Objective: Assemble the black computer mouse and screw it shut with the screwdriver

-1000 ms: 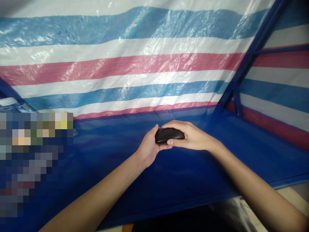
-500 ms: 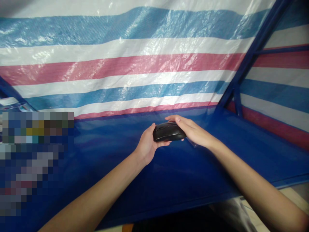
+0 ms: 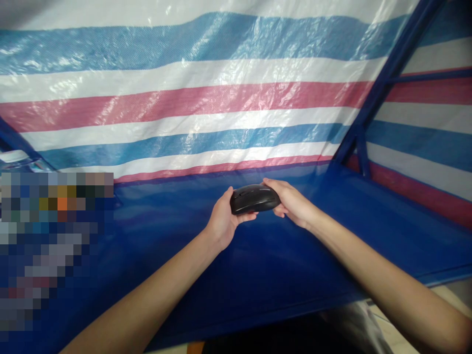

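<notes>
Two bare arms reach forward from the bottom of the view, and both hands meet on one small thing: a black mouse (image 3: 253,199), the kind used with a computer. It is shiny and rounded on top.

The left hand (image 3: 223,221) has the mouse by its left end. Its grip is closed on the mouse, with the thumb under the near edge and the other fingers hidden behind it. The right hand (image 3: 291,201) has the right end. Its grip is closed on the mouse too, with the fingers curled along the far side and the top.

The mouse lies nearly flat, long side left to right, with the left end tipped a little toward the camera. It is held up in the air, just above the table (image 3: 280,265) and near the table's back edge. It does not touch the table.

The table has a dark blue top. Behind it hangs a big plastic sheet (image 3: 206,98) with blue, white and pink stripes, and light shines on its wrinkles. A blue bar (image 3: 383,83) slants up on the right, in front of more stripes.

On the left side of the table there is a blurry patch (image 3: 51,236) of little squares, so what lies there cannot be told. Below the table's front edge, a bit of grey cloth (image 3: 350,319) peeks out.
</notes>
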Tool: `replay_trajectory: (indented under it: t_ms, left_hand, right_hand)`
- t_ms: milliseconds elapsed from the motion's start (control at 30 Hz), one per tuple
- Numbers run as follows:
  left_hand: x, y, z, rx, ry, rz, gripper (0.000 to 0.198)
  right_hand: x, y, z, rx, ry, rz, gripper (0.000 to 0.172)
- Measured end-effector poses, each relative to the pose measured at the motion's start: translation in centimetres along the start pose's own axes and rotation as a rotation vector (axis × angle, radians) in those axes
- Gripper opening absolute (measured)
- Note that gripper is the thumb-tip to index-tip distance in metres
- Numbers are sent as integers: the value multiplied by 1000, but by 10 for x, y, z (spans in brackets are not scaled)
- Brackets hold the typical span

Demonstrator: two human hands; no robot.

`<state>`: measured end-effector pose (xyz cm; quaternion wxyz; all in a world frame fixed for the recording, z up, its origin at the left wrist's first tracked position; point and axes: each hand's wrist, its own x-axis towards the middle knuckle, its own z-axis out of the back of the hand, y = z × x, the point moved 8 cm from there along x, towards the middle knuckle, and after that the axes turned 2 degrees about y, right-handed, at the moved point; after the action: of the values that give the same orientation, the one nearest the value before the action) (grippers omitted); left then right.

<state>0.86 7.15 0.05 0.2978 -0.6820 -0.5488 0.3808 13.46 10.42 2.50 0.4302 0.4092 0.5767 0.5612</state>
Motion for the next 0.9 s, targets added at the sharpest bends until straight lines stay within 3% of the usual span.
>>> replay_trajectory:
  t_ms: [200, 600, 700, 900]
  left_hand:
    - [1, 0, -1, 10, 28, 4, 34]
    - [-2, -10, 1, 50, -2, -150, 18]
    - [-2, -8, 3, 41, -37, -116, 20]
    - [-1, -6, 7, 34, -79, -84, 23]
  right_hand:
    - [0, 0, -3, 109, 19, 12, 27]
    - [0, -1, -4, 82, 36, 2, 25]
    - [2, 3, -1, -72, -8, 82, 30]
    - [-10, 31, -6, -706, -113, 469, 41]
